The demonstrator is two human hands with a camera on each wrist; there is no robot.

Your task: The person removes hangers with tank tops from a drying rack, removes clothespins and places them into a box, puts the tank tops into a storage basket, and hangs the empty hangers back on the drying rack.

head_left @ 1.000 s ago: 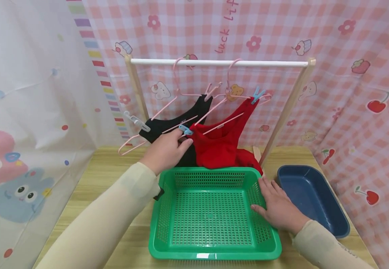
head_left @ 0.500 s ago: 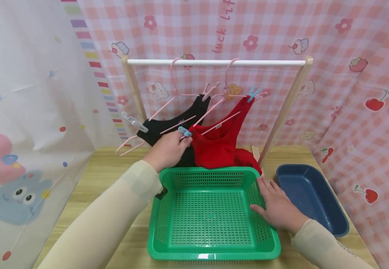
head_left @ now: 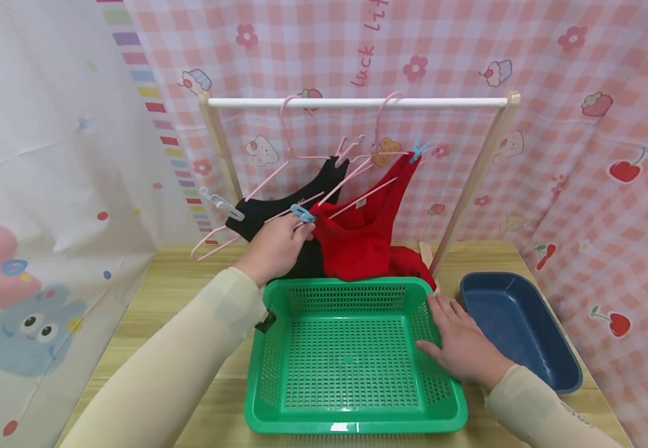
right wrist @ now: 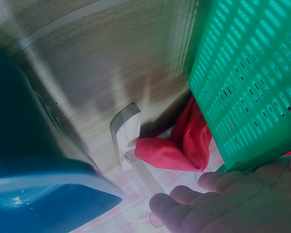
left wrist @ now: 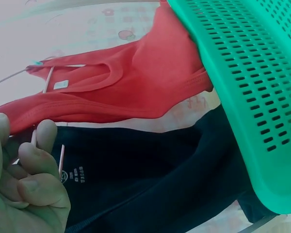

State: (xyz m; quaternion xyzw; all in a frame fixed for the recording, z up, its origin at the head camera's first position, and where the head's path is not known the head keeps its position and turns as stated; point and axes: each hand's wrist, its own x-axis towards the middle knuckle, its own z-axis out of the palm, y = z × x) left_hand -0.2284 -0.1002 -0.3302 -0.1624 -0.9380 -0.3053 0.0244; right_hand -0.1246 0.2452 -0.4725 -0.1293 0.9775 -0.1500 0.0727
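Red top (head_left: 357, 252) is hung on a pink hanger (head_left: 344, 183), its near end pinched in the left grip (head_left: 277, 244); the green basket (head_left: 301, 425) is touched by the right grip (head_left: 465, 345), fingers straight.

1. Green basket (head_left: 402, 425): perforated plastic, glossy rim.
2. Blue basin (head_left: 525, 333): smooth plastic, soft sheen.
3. Red top (head_left: 357, 249), black top (head_left: 252, 219): matt knit-looking cloth.
4. Pink hanger (head_left: 364, 198): smooth; material unclear.
5. Blue clothespin (head_left: 303, 213): plastic.
6. Rack posts (head_left: 472, 186): pale wood, matt. Rail (head_left: 346, 102): smooth, white; material uncertain.
7. Table (head_left: 162, 286): wood-grain surface, low sheen.
8. Checked backdrop (head_left: 324, 56): wrinkled cloth.
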